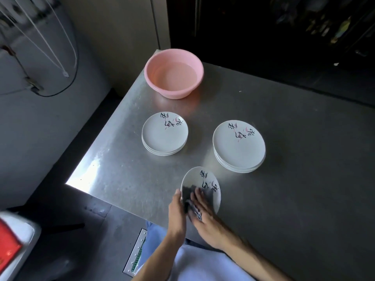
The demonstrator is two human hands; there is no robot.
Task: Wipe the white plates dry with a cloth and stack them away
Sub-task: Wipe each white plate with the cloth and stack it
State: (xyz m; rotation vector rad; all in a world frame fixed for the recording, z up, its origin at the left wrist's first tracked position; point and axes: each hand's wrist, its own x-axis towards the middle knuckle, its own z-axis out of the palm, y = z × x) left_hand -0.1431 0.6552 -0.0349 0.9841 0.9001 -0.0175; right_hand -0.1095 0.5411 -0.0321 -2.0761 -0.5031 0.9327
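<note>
A white plate (pixel 195 177) with black brush writing is held tilted above the near edge of the steel table (pixel 125 171). My left hand (pixel 177 211) grips its left rim. My right hand (pixel 205 211) presses a grey cloth (pixel 187 192) flat against the plate's face. Two stacks of matching white plates stand on the table: one at the middle left (pixel 160 136), one at the right (pixel 233 151).
A pink basin (pixel 154 78) holding water sits at the table's far corner. The table's left edge and near corner drop to a dark floor. A white and red object (pixel 14 240) lies at the lower left. Cables hang on the wall at the upper left.
</note>
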